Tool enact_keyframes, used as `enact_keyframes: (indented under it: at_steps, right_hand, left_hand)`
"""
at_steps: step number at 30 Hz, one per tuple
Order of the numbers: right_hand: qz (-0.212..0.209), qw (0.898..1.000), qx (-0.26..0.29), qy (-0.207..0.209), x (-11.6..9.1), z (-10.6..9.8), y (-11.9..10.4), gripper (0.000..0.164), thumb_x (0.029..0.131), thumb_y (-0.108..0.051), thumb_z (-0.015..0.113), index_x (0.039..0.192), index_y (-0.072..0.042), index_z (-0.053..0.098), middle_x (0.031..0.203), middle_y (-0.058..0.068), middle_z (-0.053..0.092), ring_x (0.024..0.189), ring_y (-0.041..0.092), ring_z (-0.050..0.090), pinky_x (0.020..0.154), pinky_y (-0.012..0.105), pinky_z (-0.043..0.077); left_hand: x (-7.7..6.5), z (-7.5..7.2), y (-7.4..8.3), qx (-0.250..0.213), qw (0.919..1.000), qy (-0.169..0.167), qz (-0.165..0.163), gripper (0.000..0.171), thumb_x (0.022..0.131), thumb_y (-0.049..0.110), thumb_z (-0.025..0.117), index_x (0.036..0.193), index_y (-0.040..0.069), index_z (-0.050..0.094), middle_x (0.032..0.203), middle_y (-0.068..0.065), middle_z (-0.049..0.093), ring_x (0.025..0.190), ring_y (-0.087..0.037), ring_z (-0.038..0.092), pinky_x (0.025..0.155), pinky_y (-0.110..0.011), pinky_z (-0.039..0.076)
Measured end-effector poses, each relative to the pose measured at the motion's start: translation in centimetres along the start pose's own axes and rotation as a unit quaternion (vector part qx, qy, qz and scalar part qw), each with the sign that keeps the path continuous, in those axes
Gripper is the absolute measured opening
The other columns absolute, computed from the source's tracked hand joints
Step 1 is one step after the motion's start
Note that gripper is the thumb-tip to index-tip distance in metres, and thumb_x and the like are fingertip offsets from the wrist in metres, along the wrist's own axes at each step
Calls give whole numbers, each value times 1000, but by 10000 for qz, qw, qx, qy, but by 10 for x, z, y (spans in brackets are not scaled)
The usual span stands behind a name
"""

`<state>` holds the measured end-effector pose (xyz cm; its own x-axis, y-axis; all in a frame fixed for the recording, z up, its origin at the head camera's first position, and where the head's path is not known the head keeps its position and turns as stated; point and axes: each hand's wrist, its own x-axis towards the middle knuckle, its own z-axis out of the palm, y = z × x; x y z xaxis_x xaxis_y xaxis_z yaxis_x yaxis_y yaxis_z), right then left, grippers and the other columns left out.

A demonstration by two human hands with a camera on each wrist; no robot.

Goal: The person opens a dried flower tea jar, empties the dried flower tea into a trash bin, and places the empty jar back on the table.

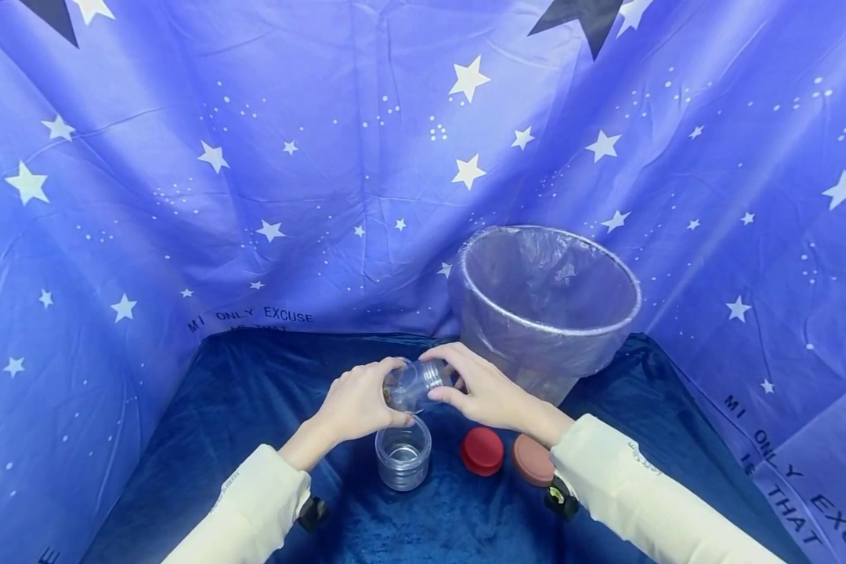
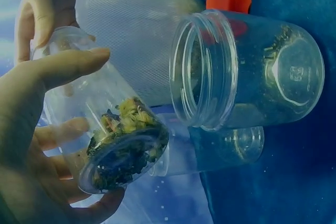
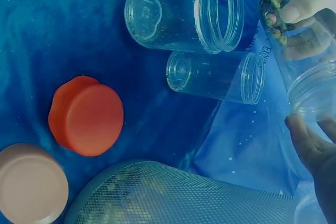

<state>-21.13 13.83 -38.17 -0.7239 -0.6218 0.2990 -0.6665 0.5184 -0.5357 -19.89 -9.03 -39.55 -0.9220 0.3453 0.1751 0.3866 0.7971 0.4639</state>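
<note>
A clear plastic jar (image 1: 414,385) is held up and tilted on its side, its threaded mouth to the right. Dried leaves and flower bits (image 2: 128,124) lie inside toward its base. My left hand (image 1: 358,401) grips the jar's body near the base, thumb on one side and fingers on the other. At the threaded neck, my right hand (image 1: 489,393) holds the jar between thumb and fingers. Just below stands a larger lidless jar (image 1: 403,462), upright, with small dark crumbs at its bottom. Behind that is a narrower clear jar (image 3: 215,76), also lidless.
Right of the jars lie a red lid (image 1: 482,452) and a pinkish-brown lid (image 1: 533,459), the latter partly behind the right sleeve. A mesh waste bin (image 1: 550,321) lined with a clear bag stands at the back right. Blue cloth (image 1: 254,439) covers the table.
</note>
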Motion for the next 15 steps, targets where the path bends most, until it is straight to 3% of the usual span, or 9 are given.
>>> enact_keyframes:
  at_steps: [9, 12, 15]
  right_hand:
    - [-458, 9984, -270, -186, 3, -2, -3, 46, 89, -12, 70, 130, -10, 51, 135, 8, 51, 123, 21, 53, 95, 39, 51]
    - [-276, 9991, -189, -250, 4, -4, -4, 55, 89, -17, 71, 138, -10, 46, 140, 10, 48, 123, 21, 52, 91, 38, 53]
    - [192, 9997, -98, -147, 6, -6, -6, 63, 90, -30, 71, 144, -14, 43, 142, 8, 48, 122, 21, 54, 88, 38, 55]
  left_hand:
    - [0, 2, -1, -467, 9980, -275, -311, 77, 62, 44, 89, 129, 22, 59, 104, -3, 71, 84, -19, 65, 63, -36, 49]
    - [-1, 2, -1, -427, 9983, -221, -326, 75, 64, 45, 88, 129, 22, 59, 104, -2, 71, 86, -19, 66, 65, -37, 50]
    - [-1, 2, 0, -344, 9990, -189, -216, 75, 66, 46, 87, 131, 22, 59, 107, -1, 71, 91, -20, 66, 69, -40, 52]
